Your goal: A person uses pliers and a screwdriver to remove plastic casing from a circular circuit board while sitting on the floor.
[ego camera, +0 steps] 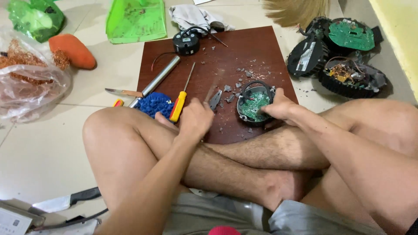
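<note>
1. Head view: the person sits cross-legged on a tiled floor, with a dark red board [257,48] in front of the legs.
2. The right hand [278,106] rests on a round black device [254,104] that lies on the board near its front edge; the cover is off and a green circuit board shows inside. The fingers are closed on its rim.
3. The left hand [195,119] is closed as a fist around a thin tool [214,93]. The tool is blurred, so it is perhaps a blade or pliers; it is hard to tell.
4. Small grey fragments [241,76] lie scattered on the board around the device.
5. A yellow and red screwdriver [182,98] lies just beside the left hand, next to a blue sponge [153,104] and a metal tube [159,78].
6. A second round black unit [186,42] with a cable sits at the far edge of the board.
7. More opened black devices [339,56] are on the floor to the right.
</note>
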